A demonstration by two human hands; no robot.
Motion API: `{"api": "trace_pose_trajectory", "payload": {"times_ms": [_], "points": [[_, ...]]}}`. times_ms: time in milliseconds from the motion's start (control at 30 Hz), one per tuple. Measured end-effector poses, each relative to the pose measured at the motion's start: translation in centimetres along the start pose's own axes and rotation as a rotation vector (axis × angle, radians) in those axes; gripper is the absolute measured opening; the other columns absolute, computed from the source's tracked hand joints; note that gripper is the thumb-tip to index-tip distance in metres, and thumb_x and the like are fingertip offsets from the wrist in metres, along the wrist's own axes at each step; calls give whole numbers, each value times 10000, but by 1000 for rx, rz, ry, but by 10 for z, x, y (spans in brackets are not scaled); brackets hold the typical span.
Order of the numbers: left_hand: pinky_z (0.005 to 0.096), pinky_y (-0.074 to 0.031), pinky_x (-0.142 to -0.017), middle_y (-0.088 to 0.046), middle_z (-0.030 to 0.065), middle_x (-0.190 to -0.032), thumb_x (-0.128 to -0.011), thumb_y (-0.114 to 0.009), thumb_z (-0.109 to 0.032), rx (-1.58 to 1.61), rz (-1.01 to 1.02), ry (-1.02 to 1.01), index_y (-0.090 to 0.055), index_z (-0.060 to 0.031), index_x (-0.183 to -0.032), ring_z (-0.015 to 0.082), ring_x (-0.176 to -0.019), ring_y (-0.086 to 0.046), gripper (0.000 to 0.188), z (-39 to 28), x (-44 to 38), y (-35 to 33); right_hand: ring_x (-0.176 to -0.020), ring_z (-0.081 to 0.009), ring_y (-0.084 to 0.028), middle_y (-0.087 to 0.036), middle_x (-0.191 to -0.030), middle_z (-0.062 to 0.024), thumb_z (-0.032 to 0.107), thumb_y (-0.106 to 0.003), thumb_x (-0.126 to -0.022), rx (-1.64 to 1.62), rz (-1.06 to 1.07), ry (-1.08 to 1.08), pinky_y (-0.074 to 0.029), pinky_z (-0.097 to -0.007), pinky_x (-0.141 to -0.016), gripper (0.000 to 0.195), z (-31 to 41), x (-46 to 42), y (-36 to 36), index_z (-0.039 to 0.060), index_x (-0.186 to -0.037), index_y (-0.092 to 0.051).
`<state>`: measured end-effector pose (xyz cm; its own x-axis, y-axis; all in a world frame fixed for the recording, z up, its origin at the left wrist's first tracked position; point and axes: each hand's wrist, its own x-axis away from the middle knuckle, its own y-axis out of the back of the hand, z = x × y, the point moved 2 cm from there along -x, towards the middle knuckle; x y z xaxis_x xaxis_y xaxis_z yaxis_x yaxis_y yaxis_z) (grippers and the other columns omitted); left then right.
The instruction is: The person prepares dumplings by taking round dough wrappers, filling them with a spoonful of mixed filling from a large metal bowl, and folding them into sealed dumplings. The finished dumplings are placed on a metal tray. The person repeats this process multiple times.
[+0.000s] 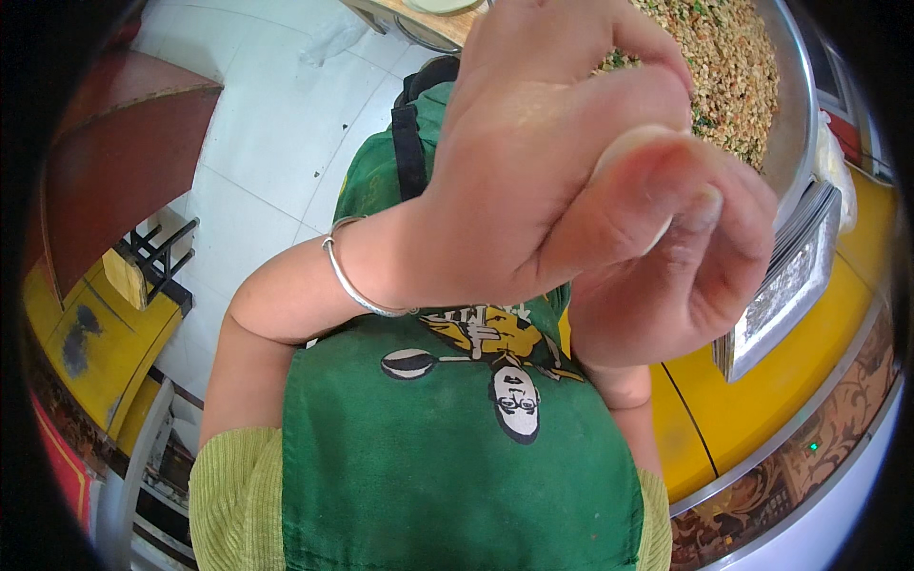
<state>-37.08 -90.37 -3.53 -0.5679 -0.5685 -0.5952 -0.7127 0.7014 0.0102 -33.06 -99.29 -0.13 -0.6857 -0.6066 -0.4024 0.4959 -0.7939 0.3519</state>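
Close to the camera, my left hand (528, 171), with a silver bangle (353, 289) on its wrist, reaches across in front of my green printed apron (457, 457). My right hand (664, 307) is up against it, its fingers curled. The hands overlap, and the fingers hide whatever may lie between them. Behind them at the upper right is a wide metal bowl (803, 107) with a chopped, crumbly brown mixture (735, 78) flecked green and orange. The left hand covers part of this mixture in the view.
A stack of flat, thin-edged items (785, 292) lies on a yellow tabletop (807, 350) at the right, near a whitish plastic bag (835, 171). A wooden surface (400, 11) bears a pale round dish (443, 3). At the left are a brown panel (128, 157) and a black metal frame (164, 250).
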Motion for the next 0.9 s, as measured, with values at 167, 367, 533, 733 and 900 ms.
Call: {"api": "trace_pose_trajectory", "payload": {"times_ms": [167,367,533,733,900], "points": [[317,-411,-649,-588,120,-809,-912,-472,-256,-182,114,-158,-553,-4,-914,212,-708,-517,265,14,-8,24,-806,-147,-596,-616,-912,-101,179,-512,-934,-651,-34,-239,-477,-252,-757,189,-6,-3,-7,4,-990,-557],[308,-412,-627,-591,113,-804,-915,-497,-251,-295,180,-317,-549,-8,-940,198,-685,-517,249,19,-11,42,-801,-133,-560,-596,-904,-94,104,-533,-898,-484,97,-169,-443,-243,-759,134,2,-14,-4,-21,-925,-574],[300,-412,-609,-594,108,-800,-916,-518,-246,-253,222,-314,-545,-11,-961,187,-666,-516,241,2,-9,48,-837,-147,-557,-582,-927,-120,35,-486,-888,-857,3,-323,-445,-254,-777,127,-2,-13,2,-49,-953,-555],[250,-421,-543,-591,105,-771,-918,-531,-141,-86,181,-174,-496,-5,-1012,135,-603,-517,169,-6,-5,42,-917,-173,-571,-577,-973,-121,104,-441,-921,-930,17,-306,-454,-296,-844,246,-14,-12,10,-45,-1111,-490],[243,-418,-516,-575,93,-728,-937,-500,-163,12,11,6,-484,-4,-998,111,-570,-500,171,-10,-1,42,-1012,-231,-552,-540,-1117,-146,216,-457,-935,-894,60,-355,-457,-341,-866,331,-12,6,7,-29,-1157,-454]]}}
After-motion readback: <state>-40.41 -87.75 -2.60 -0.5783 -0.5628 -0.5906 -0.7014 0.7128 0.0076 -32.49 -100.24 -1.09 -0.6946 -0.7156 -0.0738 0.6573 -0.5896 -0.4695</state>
